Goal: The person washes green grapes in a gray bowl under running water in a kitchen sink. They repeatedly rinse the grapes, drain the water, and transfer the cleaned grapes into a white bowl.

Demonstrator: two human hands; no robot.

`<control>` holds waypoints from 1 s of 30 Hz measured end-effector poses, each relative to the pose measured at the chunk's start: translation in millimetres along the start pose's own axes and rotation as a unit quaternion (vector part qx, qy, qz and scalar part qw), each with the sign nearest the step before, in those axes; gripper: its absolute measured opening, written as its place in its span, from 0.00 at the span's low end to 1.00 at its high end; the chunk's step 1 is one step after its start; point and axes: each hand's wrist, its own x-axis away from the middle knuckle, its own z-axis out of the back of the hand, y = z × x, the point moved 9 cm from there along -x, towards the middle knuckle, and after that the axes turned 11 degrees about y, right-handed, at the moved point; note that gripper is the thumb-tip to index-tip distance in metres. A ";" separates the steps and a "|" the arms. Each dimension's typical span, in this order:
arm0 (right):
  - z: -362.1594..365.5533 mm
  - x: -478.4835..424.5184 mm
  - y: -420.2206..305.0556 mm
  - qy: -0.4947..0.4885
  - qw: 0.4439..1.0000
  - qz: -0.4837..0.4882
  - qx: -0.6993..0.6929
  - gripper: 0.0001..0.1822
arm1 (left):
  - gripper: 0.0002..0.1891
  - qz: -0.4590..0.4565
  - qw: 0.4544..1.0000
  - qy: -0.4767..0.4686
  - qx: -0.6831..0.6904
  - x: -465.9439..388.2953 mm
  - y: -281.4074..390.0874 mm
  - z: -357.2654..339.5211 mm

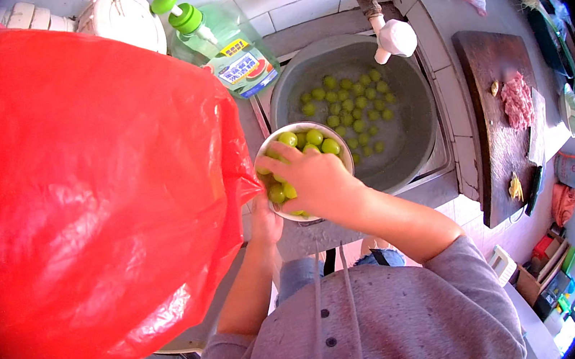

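A white bowl (344,146) of green grapes (314,137) is at the near left rim of the grey basin. My left hand (266,225) grips the bowl's lower left side; its fingers are partly hidden, and folds of a red plastic bag (105,203) meet beside them. Over the bowl, my right hand (314,178) has its fingers down among the grapes. Whether it grasps any is unclear. More green grapes (346,105) lie in water in the basin (422,123), to the right of and beyond the bowl.
The swollen bag fills the left side. Behind it stand a green dish-soap pump bottle (232,50) and a white round container (122,19). A white tap (395,40) overhangs the basin. At right, a wooden cutting board (496,152) bears raw meat (517,101) and a cleaver (536,130).
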 end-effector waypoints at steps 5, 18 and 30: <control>42.2 3.6 47.8 0.203 0.973 0.011 -0.110 0.31 | 0.32 0.014 1.000 0.023 -0.002 -1.9 -4.1 2.7; -62.4 2.1 278.7 0.165 0.911 -0.378 0.035 0.56 | 0.30 0.037 0.999 0.023 0.024 2.9 -0.7 -7.8; -130.2 29.1 206.2 0.014 0.947 -0.307 -0.092 0.24 | 0.30 0.023 1.000 0.006 0.021 4.7 3.9 -13.8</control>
